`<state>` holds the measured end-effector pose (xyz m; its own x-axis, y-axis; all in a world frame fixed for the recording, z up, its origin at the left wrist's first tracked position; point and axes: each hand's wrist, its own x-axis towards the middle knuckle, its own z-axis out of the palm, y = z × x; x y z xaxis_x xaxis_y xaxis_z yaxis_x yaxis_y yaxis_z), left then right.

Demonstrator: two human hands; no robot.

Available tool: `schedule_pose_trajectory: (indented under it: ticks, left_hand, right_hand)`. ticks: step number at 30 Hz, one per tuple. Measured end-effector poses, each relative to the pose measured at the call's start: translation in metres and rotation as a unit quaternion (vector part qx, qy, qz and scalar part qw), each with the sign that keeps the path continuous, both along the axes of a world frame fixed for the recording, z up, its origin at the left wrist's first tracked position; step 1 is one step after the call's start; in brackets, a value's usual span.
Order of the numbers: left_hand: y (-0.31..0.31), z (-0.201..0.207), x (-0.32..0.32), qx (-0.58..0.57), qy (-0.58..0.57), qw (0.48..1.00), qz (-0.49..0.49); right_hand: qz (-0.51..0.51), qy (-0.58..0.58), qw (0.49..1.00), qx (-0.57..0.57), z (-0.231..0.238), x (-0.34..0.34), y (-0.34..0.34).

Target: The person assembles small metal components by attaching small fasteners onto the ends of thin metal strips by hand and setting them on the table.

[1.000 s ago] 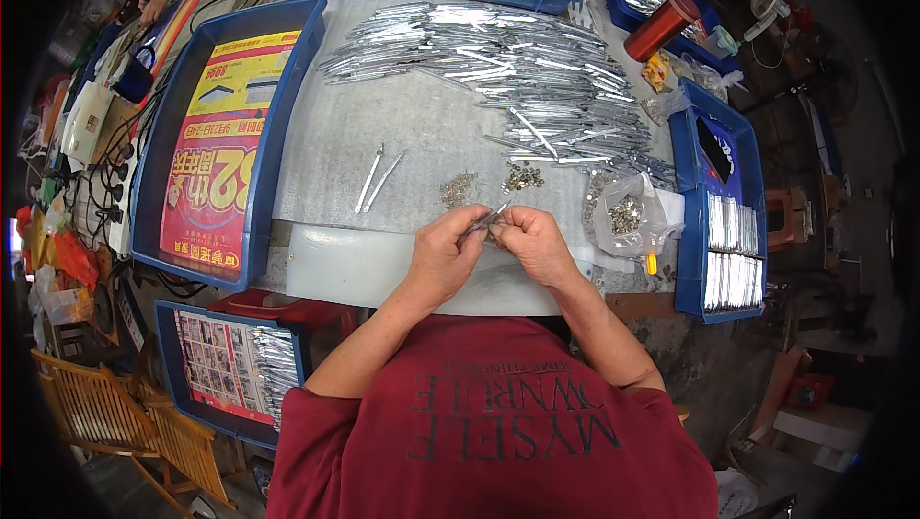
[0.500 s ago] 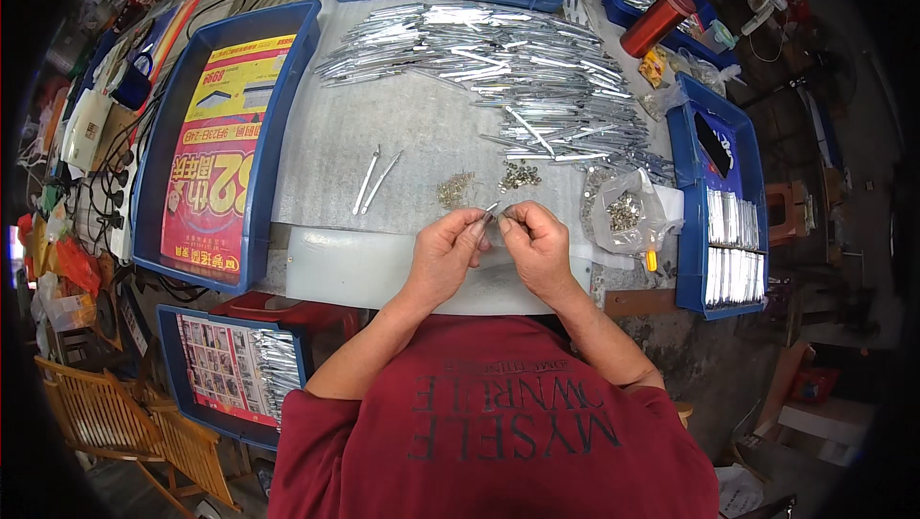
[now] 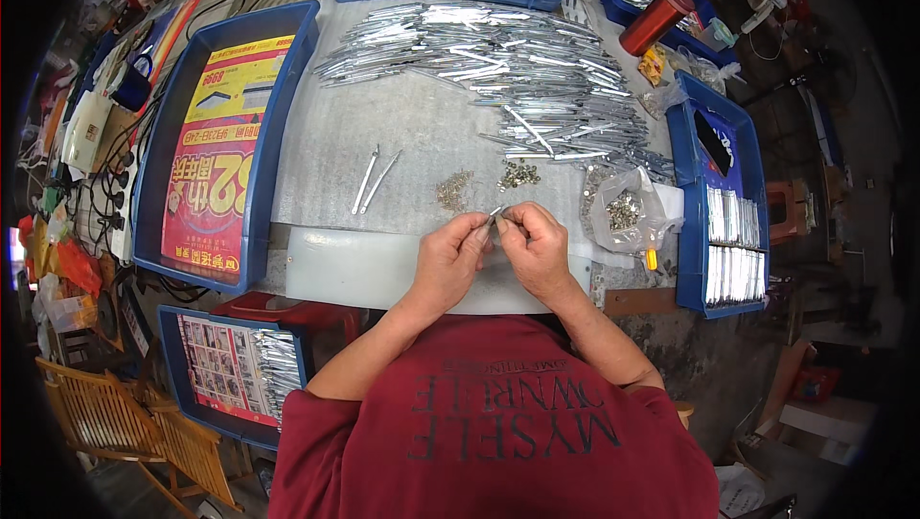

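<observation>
Metal piece (image 3: pixel 495 215): small, silvery, pinched between the fingertips of both hands just above the near edge of the table; shape too small to make out.
Left hand (image 3: pixel 452 255): clenched on the piece from the left, thumb and forefinger closed.
Right hand (image 3: pixel 535 243): grasping the same piece from the right, touching the left hand.
Small parts (image 3: pixel 454 189): two little heaps lying just beyond the hands; a clear bag (image 3: pixel 625 213) of more to the right.
Two metal strips (image 3: pixel 372 180): lying side by side, left of the heaps.
Pile of metal strips (image 3: pixel 508 64): spread wide across the far half of the table.
Poster (image 3: pixel 222 150): yellow and red, oblong, lining a blue tray (image 3: pixel 273 150) on the left.
Red can (image 3: pixel 655 19): cylinder, far right.
Blue bin (image 3: pixel 730 203): at right, holding rows of strips and a dark flat thing.
Hidden: lap and near table edge behind the red shirt; rim of the view dark.
Table (image 3: pixel 422 136): covered in a grey sheet.
Room: cluttered workshop, wooden chair (image 3: pixel 115 418) lower left.
</observation>
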<state>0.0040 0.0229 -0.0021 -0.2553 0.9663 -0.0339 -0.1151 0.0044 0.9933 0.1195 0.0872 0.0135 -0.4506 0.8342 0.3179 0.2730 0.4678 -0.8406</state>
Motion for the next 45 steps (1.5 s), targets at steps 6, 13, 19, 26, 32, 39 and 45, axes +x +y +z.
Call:
schedule_pose_trajectory:
  ticks: [6,13,19,26,32,39,45]
  left_hand:
    - [-0.001,0.001,0.001,0.041,0.146,0.987,0.048]
    - [0.0,-0.004,0.001,0.046,0.111,0.992,0.039]
    - [0.0,-0.001,0.002,0.042,0.121,0.991,0.041]
    - [0.0,0.001,0.004,0.036,0.115,0.992,0.044]
    - [0.002,-0.009,-0.002,0.014,0.031,0.999,0.036]
    - [-0.002,-0.009,-0.026,0.007,-0.01,0.997,0.076]
    - [-0.008,-0.006,-0.037,-0.013,-0.011,0.996,0.089]
  right_hand:
    - [-0.009,0.004,0.999,-0.031,0.001,-0.001,-0.001]
    - [0.006,0.009,0.999,-0.034,0.002,0.001,0.001]
    - [0.01,0.018,0.997,-0.073,-0.001,0.002,0.003]
    - [0.018,0.009,0.998,-0.057,-0.001,0.002,0.004]
    - [0.005,0.009,0.992,-0.128,-0.006,0.011,0.01]
    - [0.02,-0.098,0.994,-0.05,-0.002,0.019,0.022]
    - [0.059,-0.136,0.988,0.039,-0.011,0.011,0.028]
